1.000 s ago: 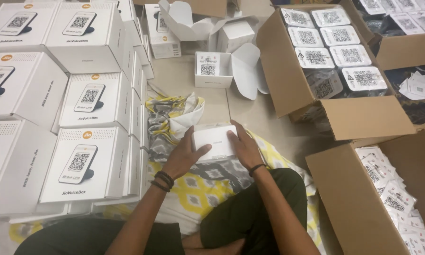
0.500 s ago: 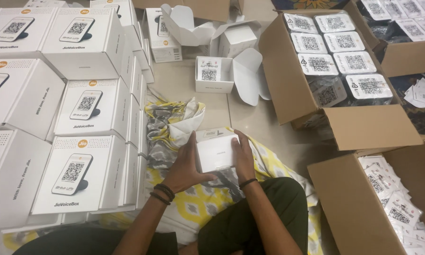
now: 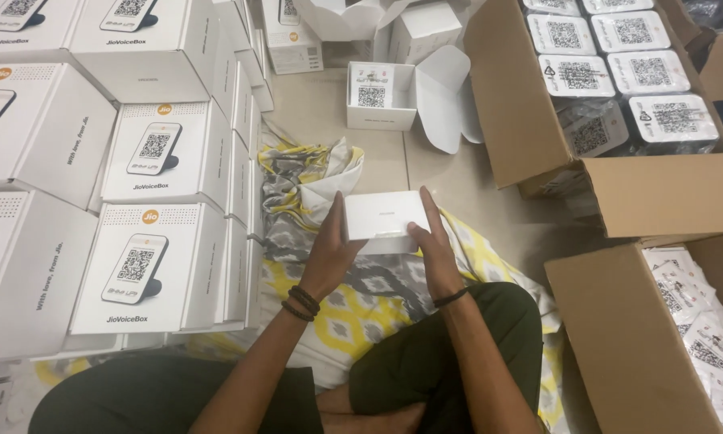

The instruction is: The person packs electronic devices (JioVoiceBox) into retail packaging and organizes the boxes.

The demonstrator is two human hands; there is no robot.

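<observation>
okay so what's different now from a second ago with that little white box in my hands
The small white cardboard box was lifted slightly off the yellow-and-grey patterned cloth and turned; left hand and right hand now clasp its two ends. The stacked white boxes and open carton stayed put.

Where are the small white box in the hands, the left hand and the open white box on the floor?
small white box [image 3: 384, 214], head view, top face
left hand [image 3: 329, 255], head view, back of hand
open white box [image 3: 381, 96], head view, inside

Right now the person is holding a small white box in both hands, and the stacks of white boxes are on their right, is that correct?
Not quite. Both hands, left hand and right hand, do hold the small white box, but the head view shows the stacks of white boxes on their left.
</observation>
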